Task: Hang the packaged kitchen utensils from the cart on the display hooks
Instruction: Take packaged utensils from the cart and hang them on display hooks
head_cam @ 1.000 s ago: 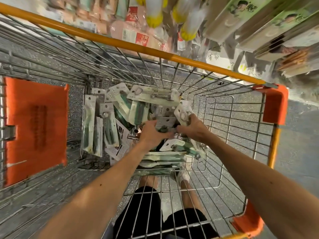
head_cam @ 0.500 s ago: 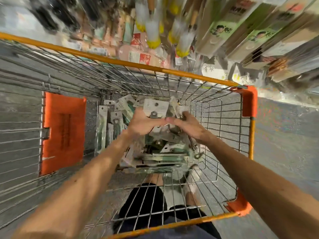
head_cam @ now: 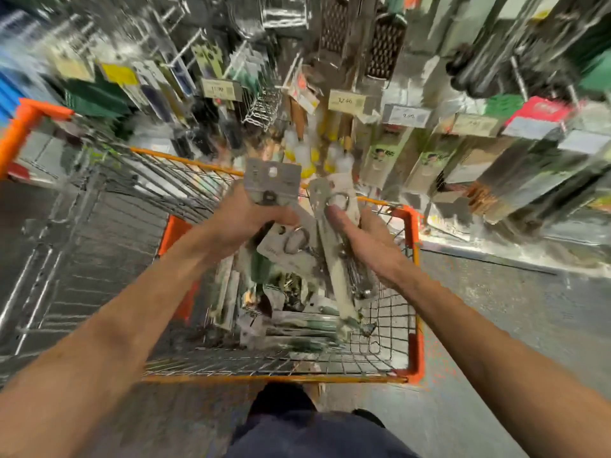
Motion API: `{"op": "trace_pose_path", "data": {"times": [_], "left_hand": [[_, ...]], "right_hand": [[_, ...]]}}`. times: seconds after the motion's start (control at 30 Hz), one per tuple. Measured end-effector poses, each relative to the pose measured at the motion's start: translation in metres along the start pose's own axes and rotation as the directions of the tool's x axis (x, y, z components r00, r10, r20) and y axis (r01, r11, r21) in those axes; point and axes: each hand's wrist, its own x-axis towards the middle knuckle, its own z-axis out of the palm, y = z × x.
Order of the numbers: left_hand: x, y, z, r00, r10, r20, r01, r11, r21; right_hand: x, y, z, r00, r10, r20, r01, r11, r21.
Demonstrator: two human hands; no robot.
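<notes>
Both hands are raised above the wire cart with a bundle of carded utensil packs. My left hand grips a pack with a grey card that has a round hang hole at its top. My right hand holds several long pale packs, thumb pressed near a metal ring on one card. More packaged utensils lie in the cart's basket below. The display hooks stand ahead, blurred by motion.
Hanging goods fill the display: graters, yellow-tipped brushes, boxed items at right, with price tags along the rails. The cart's orange corner sits close to the shelf base. Grey floor lies to the right.
Both hands have lifted the bundle of packs up out of the cart basket. The view has tilted up from the cart toward the display.
</notes>
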Motion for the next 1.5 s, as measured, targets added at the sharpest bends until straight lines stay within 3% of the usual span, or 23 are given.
{"op": "trace_pose_path", "data": {"times": [0.27,0.4,0.5,0.63,0.8,0.93,1.03,1.17,1.27,1.4,1.5], "left_hand": [[-0.084,0.130,0.061,0.989,0.143,0.025,-0.140,0.986,-0.089],[-0.118,0.183,0.112,0.984,0.150,0.101,-0.136,0.981,-0.137],[-0.141,0.216,0.155,0.981,0.174,0.082,-0.161,0.977,-0.142],[-0.166,0.257,0.207,0.971,0.184,0.154,-0.154,0.970,-0.188],[-0.187,0.319,0.250,0.933,0.316,0.171,-0.247,0.909,-0.335],[-0.184,0.351,0.283,0.903,0.378,0.203,-0.296,0.892,-0.343],[-0.175,0.367,0.312,0.880,0.408,0.241,-0.323,0.889,-0.325],[-0.144,0.387,0.346,0.867,0.413,0.278,-0.338,0.898,-0.281],[-0.111,0.406,0.376,0.839,0.449,0.309,-0.334,0.871,-0.359],[-0.060,0.432,0.417,0.814,0.525,0.247,-0.359,0.791,-0.496],[-0.021,0.450,0.445,0.794,0.588,0.155,-0.485,0.766,-0.422]], "right_hand": [[-0.116,-0.044,-0.081,0.968,-0.221,0.120,0.207,0.972,0.113],[-0.186,-0.055,-0.121,0.953,-0.294,0.072,0.279,0.945,0.168],[-0.241,-0.055,-0.155,0.943,-0.330,0.049,0.318,0.934,0.163],[-0.293,-0.055,-0.188,0.936,-0.335,-0.109,0.349,0.923,0.160],[-0.342,-0.073,-0.243,0.894,-0.332,-0.301,0.396,0.899,0.185],[-0.352,-0.088,-0.281,0.824,-0.375,-0.425,0.480,0.861,0.170],[-0.351,-0.091,-0.309,0.819,-0.351,-0.454,0.476,0.858,0.195],[-0.340,-0.086,-0.351,0.828,-0.269,-0.492,0.474,0.804,0.360],[-0.323,-0.088,-0.393,0.794,-0.247,-0.556,0.501,0.783,0.369],[-0.301,-0.098,-0.456,0.755,-0.253,-0.605,0.536,0.769,0.349],[-0.279,-0.102,-0.498,0.722,-0.248,-0.646,0.532,0.795,0.290]]}}
